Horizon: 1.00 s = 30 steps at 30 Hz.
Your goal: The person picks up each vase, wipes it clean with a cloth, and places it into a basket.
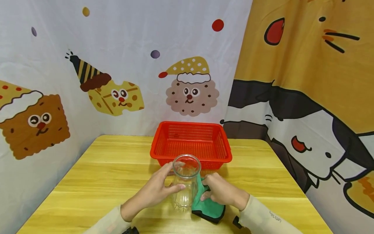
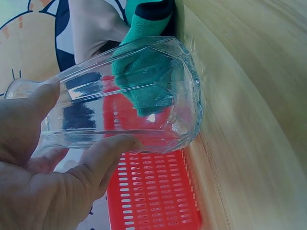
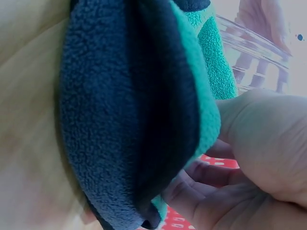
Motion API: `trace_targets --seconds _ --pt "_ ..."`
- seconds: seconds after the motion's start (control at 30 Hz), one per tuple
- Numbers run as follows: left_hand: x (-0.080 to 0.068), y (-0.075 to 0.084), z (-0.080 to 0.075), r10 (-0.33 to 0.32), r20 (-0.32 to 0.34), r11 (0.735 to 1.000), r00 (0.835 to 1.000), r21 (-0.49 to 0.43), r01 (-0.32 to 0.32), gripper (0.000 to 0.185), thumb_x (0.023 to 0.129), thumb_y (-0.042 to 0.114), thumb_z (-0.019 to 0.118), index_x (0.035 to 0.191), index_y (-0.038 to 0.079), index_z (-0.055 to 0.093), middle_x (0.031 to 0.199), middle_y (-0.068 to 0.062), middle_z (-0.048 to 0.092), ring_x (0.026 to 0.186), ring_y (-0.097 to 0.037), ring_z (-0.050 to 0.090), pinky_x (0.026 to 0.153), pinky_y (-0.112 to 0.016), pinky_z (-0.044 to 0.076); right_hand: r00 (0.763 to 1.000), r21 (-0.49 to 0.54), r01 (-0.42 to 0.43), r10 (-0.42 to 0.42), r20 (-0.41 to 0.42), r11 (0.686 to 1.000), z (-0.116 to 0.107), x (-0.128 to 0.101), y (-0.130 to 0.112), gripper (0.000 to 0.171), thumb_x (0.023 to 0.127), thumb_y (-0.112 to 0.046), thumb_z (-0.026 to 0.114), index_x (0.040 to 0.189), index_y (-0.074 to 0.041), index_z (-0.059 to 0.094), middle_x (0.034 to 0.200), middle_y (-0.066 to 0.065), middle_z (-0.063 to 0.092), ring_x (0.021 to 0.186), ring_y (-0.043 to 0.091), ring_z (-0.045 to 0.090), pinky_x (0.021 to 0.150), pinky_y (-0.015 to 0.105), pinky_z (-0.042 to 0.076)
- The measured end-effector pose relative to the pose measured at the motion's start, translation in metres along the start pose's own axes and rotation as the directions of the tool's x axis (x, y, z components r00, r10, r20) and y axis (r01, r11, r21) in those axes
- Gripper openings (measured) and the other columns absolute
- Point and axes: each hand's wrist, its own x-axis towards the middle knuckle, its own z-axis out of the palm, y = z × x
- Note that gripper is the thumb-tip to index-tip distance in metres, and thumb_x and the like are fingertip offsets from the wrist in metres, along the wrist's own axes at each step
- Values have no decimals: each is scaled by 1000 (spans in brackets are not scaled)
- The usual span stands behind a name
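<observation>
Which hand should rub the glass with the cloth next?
Probably the right hand: it already grips the green cloth pressed against the glass jar. The left hand grips the jar, holding it upright on the table.

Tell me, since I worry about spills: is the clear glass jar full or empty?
Empty: the clear faceted glass jar stands upright on the table, and the green cloth shows undistorted through its walls, with no liquid line.

Left hand (image 1: 152, 191) gripping glass jar (image 1: 185, 180), right hand (image 1: 220, 191) pressing green cloth (image 1: 208, 208), red basket (image 1: 191, 143)
</observation>
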Motion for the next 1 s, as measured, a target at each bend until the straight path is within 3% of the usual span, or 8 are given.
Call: trace_targets --seconds 0.13,0.47,0.77,1.0 --pt "-1 0 0 -1 -2 1000 1000 1 1 66 109 36 86 166 20 57 153 -8 72 144 -39 73 117 -60 66 1000 65 -20 20 -8 998 1 0 3 26 96 -15 96 81 -13 74 69 -18 36 63 -7 41 59 12 41" --pt "-1 0 1 0 -4 1000 1000 10 0 66 109 37 86 166 21 57 154 -7 72 144 -38 73 117 -60 67 998 116 -31 36 -41 993 3 0 11 41 93 -18 99 73 -15 63 71 -17 31 63 -5 33 58 15 28" --pt "-1 1 1 -3 -10 1000 1000 -6 3 67 109 36 86 166 20 57 155 -8 72 144 -42 73 113 -61 69 998 155 -37 45 -48 987 4 0 13 31 93 -16 99 79 -18 71 71 -17 41 64 -6 38 58 14 30" --pt "-1 0 2 5 -7 1000 1000 -17 -6 67 109 37 85 167 21 56 156 -8 71 144 -43 72 113 -62 68 996 187 -19 35 -78 982 4 -1 16 20 95 -17 98 88 -21 79 76 -18 61 68 -7 50 60 13 40"
